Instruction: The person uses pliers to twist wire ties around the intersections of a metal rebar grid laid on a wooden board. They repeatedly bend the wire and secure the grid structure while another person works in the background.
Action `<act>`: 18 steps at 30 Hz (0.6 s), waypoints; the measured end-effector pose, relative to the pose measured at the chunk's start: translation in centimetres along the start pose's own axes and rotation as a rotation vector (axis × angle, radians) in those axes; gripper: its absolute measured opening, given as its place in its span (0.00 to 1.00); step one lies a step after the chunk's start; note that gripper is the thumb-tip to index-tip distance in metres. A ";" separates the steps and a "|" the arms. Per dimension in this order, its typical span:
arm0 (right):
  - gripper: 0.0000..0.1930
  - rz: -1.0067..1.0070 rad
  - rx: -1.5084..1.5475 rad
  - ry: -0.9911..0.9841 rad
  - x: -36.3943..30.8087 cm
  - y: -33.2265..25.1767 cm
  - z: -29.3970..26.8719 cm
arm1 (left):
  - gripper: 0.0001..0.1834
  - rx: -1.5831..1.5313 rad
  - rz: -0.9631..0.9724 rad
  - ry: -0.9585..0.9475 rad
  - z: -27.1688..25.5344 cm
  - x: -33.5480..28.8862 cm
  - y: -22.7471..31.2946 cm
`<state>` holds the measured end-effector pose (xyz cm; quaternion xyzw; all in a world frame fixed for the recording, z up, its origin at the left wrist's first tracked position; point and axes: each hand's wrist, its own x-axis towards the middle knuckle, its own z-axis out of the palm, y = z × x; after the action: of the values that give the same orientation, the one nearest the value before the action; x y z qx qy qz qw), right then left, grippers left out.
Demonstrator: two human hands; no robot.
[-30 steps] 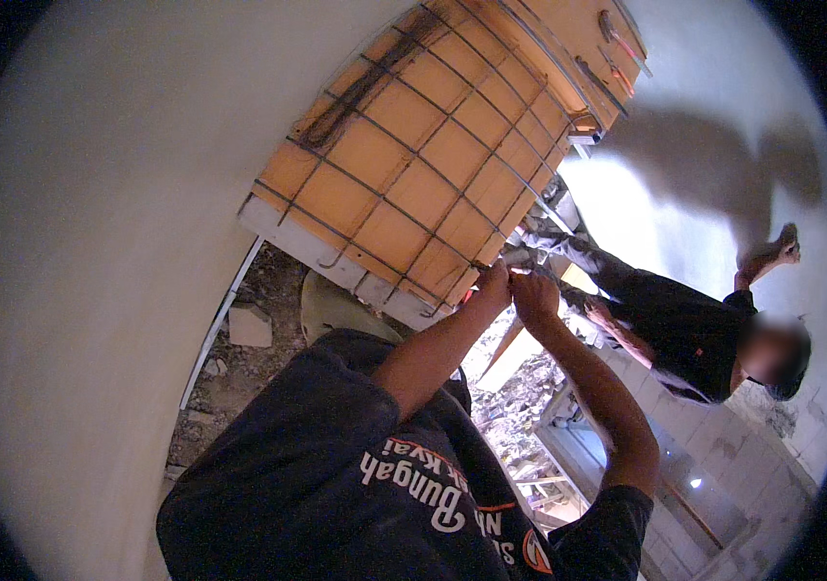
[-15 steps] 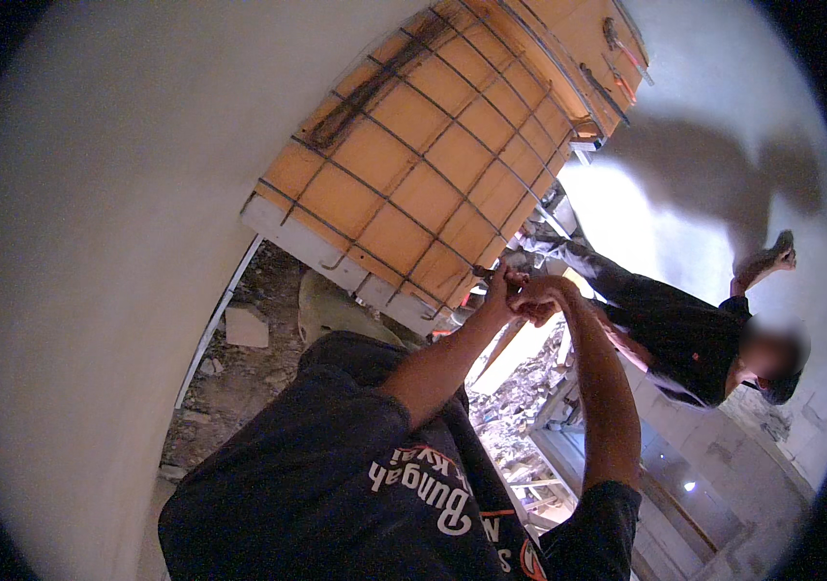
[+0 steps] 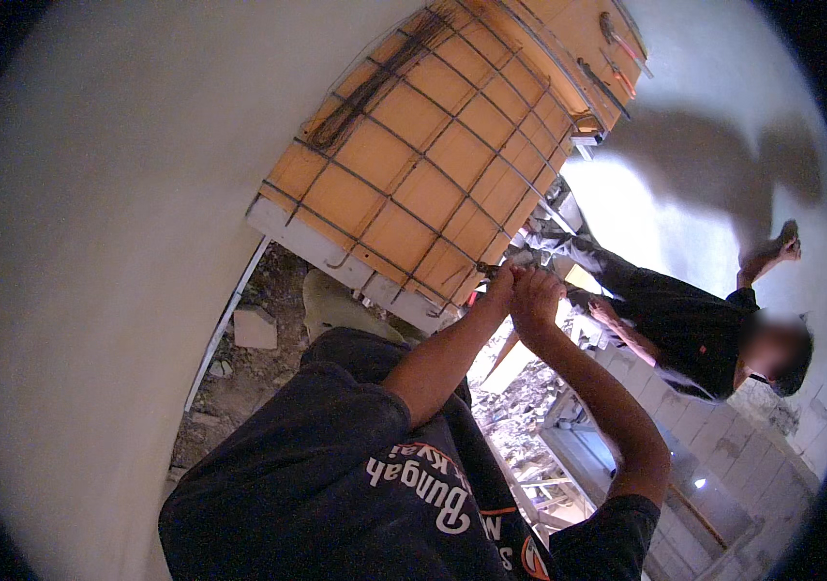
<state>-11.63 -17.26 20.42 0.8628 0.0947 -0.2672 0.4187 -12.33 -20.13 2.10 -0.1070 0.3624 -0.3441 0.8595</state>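
Observation:
My left hand (image 3: 501,288) and my right hand (image 3: 537,293) are close together at the near right corner of a steel rebar grid (image 3: 390,197). The grid lies over an orange panel (image 3: 405,178) with a pale front edge (image 3: 302,234). Fingers of both hands are curled, and the right hand shows mostly its back. A short dark metal piece (image 3: 487,268) juts out beside the left hand toward the grid. Whether it is a tool or a bar end, I cannot tell. What sits inside the hands is hidden.
A bundle of thin dark wire (image 3: 365,102) lies on the grid. Red-handled tools (image 3: 621,77) rest on the raised panel at the top. A co-worker in dark clothes (image 3: 694,339) is at the right. Rubble (image 3: 520,412) and a pale block (image 3: 255,328) lie below.
My right hand has turned from a bent wrist to back-up, beside the left, and its elbow has swung out to the right. The left hand stays nearly in place.

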 end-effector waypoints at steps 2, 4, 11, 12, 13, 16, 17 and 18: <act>0.15 0.031 -0.167 0.025 -1.0 -0.4 0.8 | 0.27 0.021 -0.028 0.020 -0.8 0.0 -0.3; 0.11 -0.058 -0.048 0.088 -0.8 -0.2 1.9 | 0.26 0.027 -0.054 0.016 -1.2 1.1 -0.3; 0.16 -0.270 0.397 -0.168 3.2 2.7 1.6 | 0.27 0.096 0.002 -0.052 -3.3 1.4 2.7; 0.19 -0.291 0.470 -0.256 1.2 2.9 5.3 | 0.22 0.026 -0.024 0.017 -2.3 -2.3 0.1; 0.20 -0.230 0.642 -0.518 1.4 3.0 6.8 | 0.17 -0.060 0.004 0.042 -1.0 -4.2 -0.5; 0.20 -0.121 0.930 -0.920 3.6 4.1 5.2 | 0.20 -0.013 0.042 -0.001 1.0 -5.1 1.0; 0.21 -0.077 1.015 -0.964 4.3 4.8 2.6 | 0.24 -0.006 0.098 -0.041 1.2 -3.6 1.9; 0.21 -0.218 0.984 -0.852 3.7 4.9 1.8 | 0.22 -0.003 0.088 -0.050 1.2 -3.7 1.9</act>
<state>-7.32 -21.95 20.80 0.7577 -0.1255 -0.6382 -0.0530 -12.41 -16.33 4.14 -0.1009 0.3459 -0.3025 0.8824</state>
